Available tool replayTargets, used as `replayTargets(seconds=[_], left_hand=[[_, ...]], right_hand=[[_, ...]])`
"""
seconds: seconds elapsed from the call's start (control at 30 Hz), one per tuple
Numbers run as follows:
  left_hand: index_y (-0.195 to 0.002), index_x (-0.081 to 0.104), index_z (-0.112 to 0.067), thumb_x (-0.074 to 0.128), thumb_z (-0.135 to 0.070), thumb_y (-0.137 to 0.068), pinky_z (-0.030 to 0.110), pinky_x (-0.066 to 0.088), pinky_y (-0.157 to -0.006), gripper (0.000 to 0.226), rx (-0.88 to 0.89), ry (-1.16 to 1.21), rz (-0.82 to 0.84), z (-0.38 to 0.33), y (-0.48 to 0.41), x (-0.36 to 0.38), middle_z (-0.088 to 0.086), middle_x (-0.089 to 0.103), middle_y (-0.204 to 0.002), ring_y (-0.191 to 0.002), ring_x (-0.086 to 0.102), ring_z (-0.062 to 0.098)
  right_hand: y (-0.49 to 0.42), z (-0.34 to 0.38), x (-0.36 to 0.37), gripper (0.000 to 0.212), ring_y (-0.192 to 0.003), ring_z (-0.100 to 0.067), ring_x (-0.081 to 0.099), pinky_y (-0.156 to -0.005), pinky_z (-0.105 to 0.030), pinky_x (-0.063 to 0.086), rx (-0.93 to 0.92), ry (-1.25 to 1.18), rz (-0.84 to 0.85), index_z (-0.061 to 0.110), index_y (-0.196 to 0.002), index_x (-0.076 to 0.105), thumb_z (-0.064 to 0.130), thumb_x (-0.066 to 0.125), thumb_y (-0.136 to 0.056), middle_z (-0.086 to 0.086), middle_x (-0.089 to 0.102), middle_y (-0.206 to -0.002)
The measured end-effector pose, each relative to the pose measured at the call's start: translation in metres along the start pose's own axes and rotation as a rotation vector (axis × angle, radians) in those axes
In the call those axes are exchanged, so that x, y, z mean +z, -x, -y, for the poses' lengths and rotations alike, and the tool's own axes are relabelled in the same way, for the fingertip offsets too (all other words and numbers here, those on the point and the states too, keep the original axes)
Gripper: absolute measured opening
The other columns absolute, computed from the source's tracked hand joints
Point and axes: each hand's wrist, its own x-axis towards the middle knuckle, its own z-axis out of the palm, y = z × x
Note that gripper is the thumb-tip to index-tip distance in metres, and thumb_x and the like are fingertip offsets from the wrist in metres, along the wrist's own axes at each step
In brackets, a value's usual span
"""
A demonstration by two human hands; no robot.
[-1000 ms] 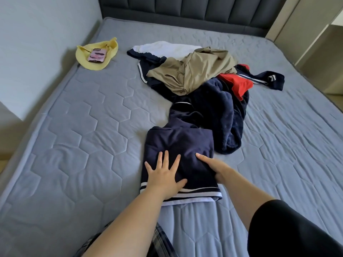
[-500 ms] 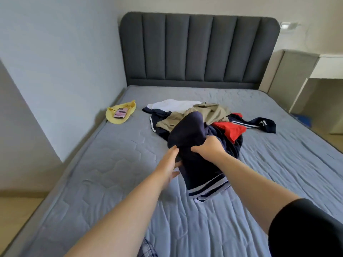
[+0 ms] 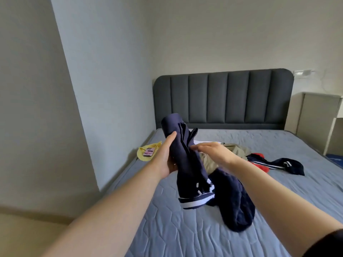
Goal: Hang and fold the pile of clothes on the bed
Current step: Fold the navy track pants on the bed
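A folded navy garment with a white-striped hem hangs upright in the air above the bed. My left hand grips it from the left side, thumb along its upper part. My right hand lies against its right side with fingers nearly straight, touching the folds. Behind and below lies the pile: a dark blue fleece, a khaki garment, a red piece and a navy striped piece. A white garment is mostly hidden behind the held one.
A yellow cloth with a pink phone on it lies at the bed's left edge by the wall. The dark padded headboard stands at the back. A beige cabinet sits to the right.
The folded navy garment has been lifted off the mattress and raised upright. My left hand now grips it, and my right hand has loosened to a flat touch. The view tilted up.
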Motion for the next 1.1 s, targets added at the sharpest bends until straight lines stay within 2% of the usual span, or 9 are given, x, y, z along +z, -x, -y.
replayTargets(seconds=[0.1, 0.2, 0.4, 0.53, 0.63, 0.73, 0.9, 1.03, 1.1], left_hand=[[-0.105, 0.074, -0.015, 0.058, -0.056, -0.082, 0.034, 0.054, -0.079, 0.049, 0.041, -0.017, 0.003, -0.011, 0.005, 0.015, 0.013, 0.071, -0.109, -0.098, 0.069, 0.026], [-0.103, 0.076, -0.016, 0.053, -0.059, -0.084, 0.038, 0.050, -0.094, 0.051, 0.042, -0.090, -0.007, -0.024, 0.016, 0.030, 0.015, 0.070, -0.109, -0.101, 0.067, 0.028], [-0.110, 0.073, -0.016, 0.067, -0.059, -0.074, 0.036, 0.053, -0.085, 0.056, 0.032, -0.205, 0.093, -0.060, 0.035, 0.047, 0.013, 0.070, -0.110, -0.101, 0.068, 0.027], [-0.085, 0.079, -0.014, 0.072, -0.021, -0.080, 0.029, 0.057, -0.066, 0.011, 0.031, -0.406, 0.138, -0.080, 0.042, 0.049, 0.011, 0.074, -0.093, -0.081, 0.072, 0.022], [-0.087, 0.072, -0.012, 0.058, 0.009, -0.079, 0.025, 0.056, -0.059, 0.027, 0.133, -0.483, 0.101, -0.097, 0.048, 0.040, 0.008, 0.073, -0.076, -0.066, 0.070, 0.019], [-0.089, 0.068, -0.008, 0.054, 0.015, -0.075, 0.024, 0.054, -0.056, 0.031, 0.194, -0.515, 0.045, -0.120, 0.060, 0.018, 0.009, 0.069, -0.071, -0.061, 0.066, 0.020], [-0.089, 0.067, -0.007, 0.054, 0.014, -0.075, 0.026, 0.055, -0.058, 0.028, 0.257, -0.573, -0.053, -0.169, 0.104, -0.066, 0.011, 0.068, -0.075, -0.065, 0.066, 0.022], [-0.083, 0.066, -0.008, 0.057, 0.015, -0.073, 0.030, 0.056, -0.065, 0.026, 0.274, -0.758, -0.170, -0.220, 0.166, -0.165, 0.008, 0.068, -0.072, -0.067, 0.066, 0.024], [-0.081, 0.064, -0.008, 0.060, 0.014, -0.070, 0.030, 0.056, -0.061, 0.025, 0.252, -0.852, -0.237, -0.244, 0.203, -0.215, 0.007, 0.067, -0.070, -0.063, 0.066, 0.022]], right_hand=[[0.005, 0.009, -0.008, 0.031, -0.099, -0.012, 0.057, -0.089, -0.011, 0.040, -0.128, 0.125, -0.084, 0.001, -0.112, 0.067, -0.007, 0.044, -0.094, -0.005, 0.065, -0.104], [0.006, 0.025, -0.011, 0.037, -0.082, -0.015, 0.058, -0.082, -0.023, 0.046, -0.281, 0.311, -0.139, 0.009, -0.103, 0.072, -0.010, 0.043, -0.088, 0.000, 0.064, -0.086], [0.005, 0.065, -0.017, 0.029, -0.067, 0.003, 0.047, -0.064, 0.000, 0.033, -0.465, 0.504, -0.308, 0.015, -0.102, 0.072, -0.003, 0.062, -0.081, 0.021, 0.047, -0.076], [-0.002, 0.092, -0.024, 0.039, -0.081, -0.007, 0.054, -0.069, -0.009, 0.039, -0.430, 0.489, -0.256, 0.014, -0.101, 0.072, -0.009, 0.047, -0.084, 0.010, 0.059, -0.087], [-0.005, 0.120, -0.021, 0.056, -0.075, -0.004, 0.054, -0.067, -0.007, 0.041, -0.362, 0.441, -0.182, 0.018, -0.095, 0.071, -0.016, 0.031, -0.076, 0.005, 0.062, -0.082], [-0.010, 0.147, -0.001, 0.059, -0.078, -0.009, 0.056, -0.070, -0.008, 0.043, -0.353, 0.382, -0.164, 0.020, -0.094, 0.068, -0.019, 0.029, -0.074, 0.005, 0.062, -0.080], [-0.029, 0.197, 0.065, 0.039, -0.095, -0.015, 0.055, -0.082, -0.021, 0.043, -0.427, 0.502, -0.172, 0.018, -0.108, 0.064, -0.006, 0.064, -0.078, -0.002, 0.057, -0.104], [-0.055, 0.240, 0.148, 0.097, -0.131, -0.026, 0.033, -0.107, -0.034, 0.031, -0.407, 0.594, -0.046, 0.019, -0.146, 0.029, 0.023, 0.085, -0.067, -0.008, 0.035, -0.139], [-0.067, 0.262, 0.200, 0.111, -0.136, -0.025, 0.028, -0.111, -0.035, 0.028, -0.417, 0.626, 0.095, 0.021, -0.149, 0.020, 0.029, 0.088, -0.062, -0.005, 0.032, -0.146]])
